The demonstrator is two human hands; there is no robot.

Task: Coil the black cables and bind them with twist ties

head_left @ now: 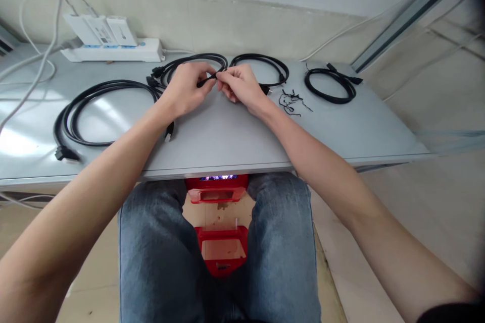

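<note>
My left hand (189, 88) is closed around a short dark stretch of black cable (205, 81) near the back middle of the table. The fingertips of my right hand (242, 86) are pinched together where that stretch ends, meeting my left fingertips; what exactly they grip is too small to tell. Just behind the hands lie two coiled black cables, the left coil (197, 56) and the right coil (261, 55), both partly covered by my hands. To the right of my right hand is a small heap of thin black ties (291, 103).
A larger coiled black cable (70, 121) lies at the left, its plug (66, 154) near the front edge. A smaller coil (329, 96) sits at the right. Against the wall stands a white power strip (147, 50) with adapters. Below the table is a red stool (217, 194).
</note>
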